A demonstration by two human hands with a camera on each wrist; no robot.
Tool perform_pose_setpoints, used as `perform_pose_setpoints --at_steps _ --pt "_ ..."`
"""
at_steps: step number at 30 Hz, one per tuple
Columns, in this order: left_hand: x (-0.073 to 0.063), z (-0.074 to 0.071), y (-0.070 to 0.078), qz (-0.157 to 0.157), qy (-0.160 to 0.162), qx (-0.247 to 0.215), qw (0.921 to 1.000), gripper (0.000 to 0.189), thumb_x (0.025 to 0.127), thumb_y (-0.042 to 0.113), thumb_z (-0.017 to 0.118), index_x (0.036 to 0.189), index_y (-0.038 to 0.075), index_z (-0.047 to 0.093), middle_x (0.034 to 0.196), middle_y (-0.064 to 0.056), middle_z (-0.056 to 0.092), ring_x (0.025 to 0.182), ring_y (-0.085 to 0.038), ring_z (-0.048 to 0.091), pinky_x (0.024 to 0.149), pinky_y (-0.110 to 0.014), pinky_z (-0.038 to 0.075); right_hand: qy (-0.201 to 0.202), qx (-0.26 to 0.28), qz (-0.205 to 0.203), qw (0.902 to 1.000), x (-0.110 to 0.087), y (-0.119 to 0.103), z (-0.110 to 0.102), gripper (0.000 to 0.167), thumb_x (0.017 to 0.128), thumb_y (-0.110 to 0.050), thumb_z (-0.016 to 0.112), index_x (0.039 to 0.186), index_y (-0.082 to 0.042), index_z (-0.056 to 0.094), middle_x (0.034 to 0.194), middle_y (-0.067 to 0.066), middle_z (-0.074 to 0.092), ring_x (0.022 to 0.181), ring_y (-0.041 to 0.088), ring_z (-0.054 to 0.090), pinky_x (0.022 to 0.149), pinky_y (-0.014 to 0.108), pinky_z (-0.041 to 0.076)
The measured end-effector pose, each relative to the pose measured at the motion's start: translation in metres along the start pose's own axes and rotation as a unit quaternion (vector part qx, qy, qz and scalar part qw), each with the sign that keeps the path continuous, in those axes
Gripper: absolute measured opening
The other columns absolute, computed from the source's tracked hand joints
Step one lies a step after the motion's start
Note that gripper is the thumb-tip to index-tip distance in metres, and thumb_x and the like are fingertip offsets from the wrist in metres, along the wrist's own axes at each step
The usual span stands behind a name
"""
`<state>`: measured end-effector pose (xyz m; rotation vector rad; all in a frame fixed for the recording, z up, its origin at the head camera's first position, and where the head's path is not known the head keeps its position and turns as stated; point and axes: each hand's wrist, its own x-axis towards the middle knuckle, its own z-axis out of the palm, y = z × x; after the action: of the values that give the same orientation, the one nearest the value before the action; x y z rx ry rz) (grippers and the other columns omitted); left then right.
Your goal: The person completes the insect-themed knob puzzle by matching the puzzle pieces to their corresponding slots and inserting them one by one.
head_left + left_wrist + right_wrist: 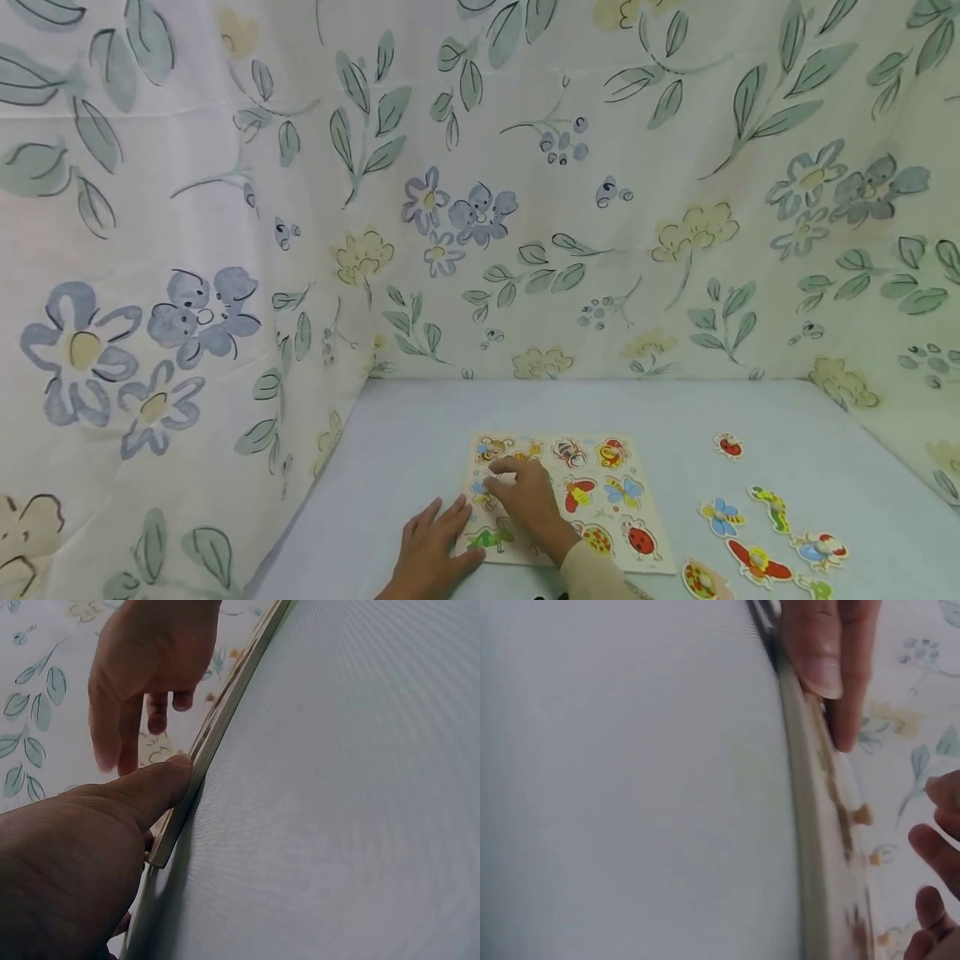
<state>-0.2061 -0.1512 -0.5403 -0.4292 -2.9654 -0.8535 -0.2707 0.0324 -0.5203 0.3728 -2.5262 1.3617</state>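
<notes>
Overall, the head view shows insect pieces [759, 562] right of the puzzle board [630, 510]; the left hand [435, 546], fingers spread, touches its near-left corner; the right hand [528, 500], fingers bent, is over its left part. Left wrist: the left thumb [154, 789] lies against the board's edge. Right wrist: parted right fingers [936, 851] hang above the board, nothing visible between them.
</notes>
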Motion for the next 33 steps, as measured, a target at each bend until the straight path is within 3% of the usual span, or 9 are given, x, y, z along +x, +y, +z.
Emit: perform_pose_setpoints --at_steps 5,10,17,25,33 --pt "0.000 0.000 0.000 0.004 0.002 0.009 0.9999 0.075 0.082 0.061 0.063 0.138 0.012 0.054 0.146 -0.005 0.045 0.135 -0.043 0.028 0.103 -0.065 0.019 0.032 0.009 -0.026 0.9991 0.002 -0.001 -0.018 0.022 0.085 -0.023 0.074 0.104 -0.011 0.074 0.100 -0.005 0.071 0.092 0.025 0.060 0.078 0.040 0.050" --pt "0.000 0.001 0.002 -0.006 -0.003 0.005 1.0000 0.075 0.082 0.060 0.064 0.138 0.012 0.054 0.147 -0.004 0.044 0.137 -0.042 0.026 0.104 -0.065 0.017 0.072 0.023 -0.024 0.9969 0.003 -0.007 -0.046 0.020 0.085 -0.023 0.076 0.103 -0.016 0.074 0.100 -0.005 0.071 0.090 0.028 0.058 0.075 0.040 0.047" --pt "0.001 0.001 0.004 -0.002 -0.004 0.013 0.9999 0.072 0.084 0.056 0.064 0.139 0.011 0.053 0.147 -0.004 0.043 0.138 -0.041 0.025 0.104 -0.065 0.017 0.132 0.030 -0.040 0.9900 0.002 -0.012 -0.093 0.020 0.084 -0.022 0.077 0.103 -0.017 0.075 0.098 -0.006 0.070 0.082 0.021 0.053 0.065 0.037 0.045" --pt "0.004 -0.001 0.004 0.005 0.010 0.023 0.9997 0.071 0.084 0.054 0.064 0.139 0.011 0.052 0.147 -0.004 0.043 0.138 -0.041 0.025 0.105 -0.064 0.017 0.170 0.025 -0.045 0.9842 -0.002 -0.014 -0.142 0.025 0.085 -0.022 0.076 0.107 -0.010 0.073 0.107 0.001 0.069 0.092 0.020 0.050 0.075 0.045 0.041" --pt "0.004 0.003 0.005 0.000 0.010 0.021 0.9997 0.070 0.083 0.053 0.066 0.139 0.011 0.053 0.147 -0.004 0.043 0.138 -0.041 0.025 0.105 -0.063 0.016 0.213 0.013 -0.035 0.9763 -0.014 -0.003 -0.178 0.024 0.087 -0.020 0.075 0.107 -0.008 0.072 0.108 0.004 0.068 0.093 0.017 0.046 0.073 0.039 0.036"
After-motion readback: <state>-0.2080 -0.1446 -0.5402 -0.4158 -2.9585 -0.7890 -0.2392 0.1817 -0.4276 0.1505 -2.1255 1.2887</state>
